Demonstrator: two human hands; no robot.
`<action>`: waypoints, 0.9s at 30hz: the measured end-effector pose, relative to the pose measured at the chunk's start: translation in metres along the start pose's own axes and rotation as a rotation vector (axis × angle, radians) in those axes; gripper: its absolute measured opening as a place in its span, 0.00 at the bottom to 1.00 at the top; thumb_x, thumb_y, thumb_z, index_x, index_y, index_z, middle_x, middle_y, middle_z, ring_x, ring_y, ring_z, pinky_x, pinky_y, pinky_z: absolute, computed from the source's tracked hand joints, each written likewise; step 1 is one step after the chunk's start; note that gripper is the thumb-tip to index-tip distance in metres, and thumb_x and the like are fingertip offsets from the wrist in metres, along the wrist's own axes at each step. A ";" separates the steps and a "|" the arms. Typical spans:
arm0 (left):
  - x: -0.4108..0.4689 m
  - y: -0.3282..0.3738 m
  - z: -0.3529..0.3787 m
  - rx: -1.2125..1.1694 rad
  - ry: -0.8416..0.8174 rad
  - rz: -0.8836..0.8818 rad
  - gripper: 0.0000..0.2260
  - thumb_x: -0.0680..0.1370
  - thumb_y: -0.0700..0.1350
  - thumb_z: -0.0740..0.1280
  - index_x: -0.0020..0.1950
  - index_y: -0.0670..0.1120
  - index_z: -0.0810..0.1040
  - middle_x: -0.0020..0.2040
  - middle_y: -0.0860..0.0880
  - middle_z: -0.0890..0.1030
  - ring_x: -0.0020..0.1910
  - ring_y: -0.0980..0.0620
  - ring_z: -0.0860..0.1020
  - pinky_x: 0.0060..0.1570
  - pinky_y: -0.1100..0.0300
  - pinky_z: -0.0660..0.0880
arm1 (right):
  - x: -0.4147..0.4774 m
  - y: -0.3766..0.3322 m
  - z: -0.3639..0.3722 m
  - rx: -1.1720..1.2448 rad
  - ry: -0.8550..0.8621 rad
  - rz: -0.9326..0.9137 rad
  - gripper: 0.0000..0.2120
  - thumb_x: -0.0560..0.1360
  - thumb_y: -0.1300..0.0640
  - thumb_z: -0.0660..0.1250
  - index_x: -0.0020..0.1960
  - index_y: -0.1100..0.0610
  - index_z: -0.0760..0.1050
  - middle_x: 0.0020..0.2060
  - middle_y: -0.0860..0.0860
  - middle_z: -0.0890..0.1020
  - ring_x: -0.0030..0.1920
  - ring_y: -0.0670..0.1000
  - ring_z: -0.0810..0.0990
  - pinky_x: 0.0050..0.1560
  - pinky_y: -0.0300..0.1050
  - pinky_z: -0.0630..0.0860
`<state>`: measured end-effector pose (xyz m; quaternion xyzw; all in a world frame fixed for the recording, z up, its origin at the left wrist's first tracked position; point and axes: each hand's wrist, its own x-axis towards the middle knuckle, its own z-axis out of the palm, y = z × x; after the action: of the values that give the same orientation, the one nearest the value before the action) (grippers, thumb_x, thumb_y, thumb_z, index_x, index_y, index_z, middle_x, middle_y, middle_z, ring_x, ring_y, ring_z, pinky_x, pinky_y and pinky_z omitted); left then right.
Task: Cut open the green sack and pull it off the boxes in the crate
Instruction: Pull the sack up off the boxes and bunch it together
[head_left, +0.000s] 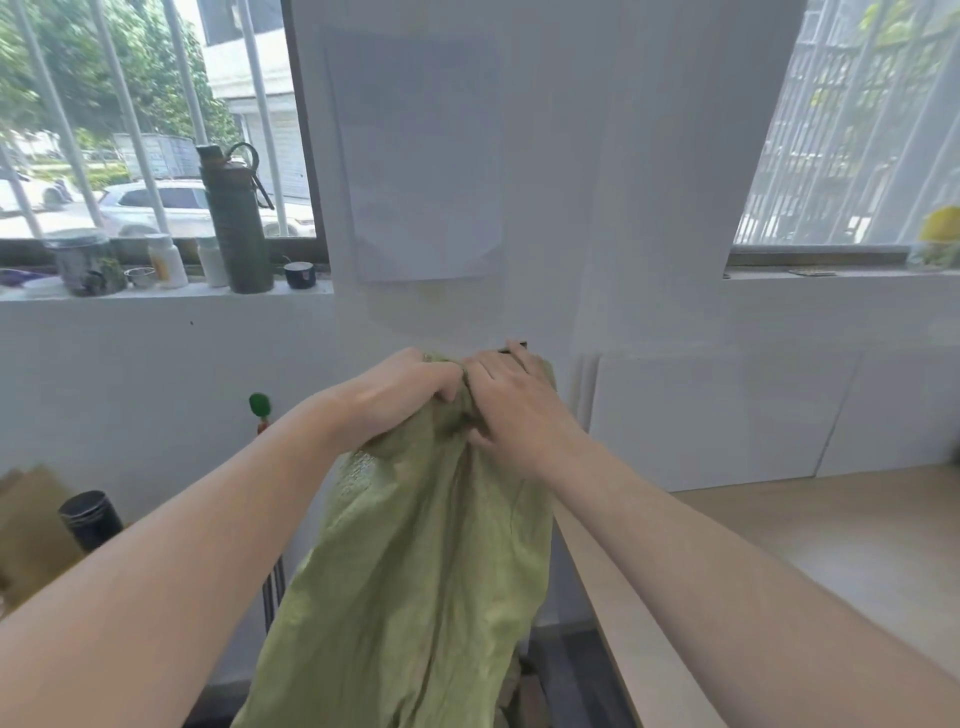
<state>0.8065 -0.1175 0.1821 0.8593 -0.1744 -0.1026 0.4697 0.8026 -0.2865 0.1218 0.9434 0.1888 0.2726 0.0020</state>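
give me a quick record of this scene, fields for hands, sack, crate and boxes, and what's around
left hand: shut on the top of the sack
right hand: gripping the sack top beside the left; a dark object shows at its fingertips, cannot tell what
sack: green, held up high, hanging down out of frame
crate and boxes: not clearly in view
sill: bottle, jars
table: at right, pale wood

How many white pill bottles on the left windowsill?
2: white plastic pill bottle with orange label beside the glass jar; plain white plastic bottle against the tall dark green flask. Others may be hidden.
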 end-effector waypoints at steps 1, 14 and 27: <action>-0.003 0.001 -0.002 0.034 -0.039 0.012 0.14 0.74 0.43 0.67 0.31 0.50 0.68 0.28 0.53 0.68 0.27 0.52 0.66 0.29 0.60 0.64 | 0.002 0.001 0.001 -0.024 0.003 0.000 0.26 0.67 0.59 0.76 0.63 0.61 0.74 0.55 0.57 0.80 0.60 0.60 0.79 0.78 0.58 0.59; -0.026 -0.020 -0.005 1.187 0.284 0.428 0.45 0.59 0.63 0.81 0.69 0.53 0.65 0.58 0.47 0.68 0.48 0.42 0.76 0.48 0.49 0.76 | 0.007 -0.015 -0.038 -0.036 -0.260 0.089 0.14 0.77 0.61 0.60 0.60 0.56 0.77 0.57 0.59 0.83 0.59 0.63 0.80 0.48 0.50 0.69; -0.014 -0.020 0.023 1.017 0.376 0.316 0.08 0.76 0.41 0.64 0.53 0.46 0.79 0.54 0.45 0.81 0.54 0.38 0.82 0.44 0.53 0.71 | -0.014 -0.020 -0.044 0.059 -0.075 0.014 0.17 0.72 0.45 0.59 0.56 0.54 0.73 0.47 0.57 0.83 0.50 0.62 0.81 0.48 0.54 0.73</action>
<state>0.7899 -0.1197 0.1531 0.9444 -0.2418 0.2208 0.0289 0.7618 -0.2777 0.1497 0.9540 0.1901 0.2311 -0.0208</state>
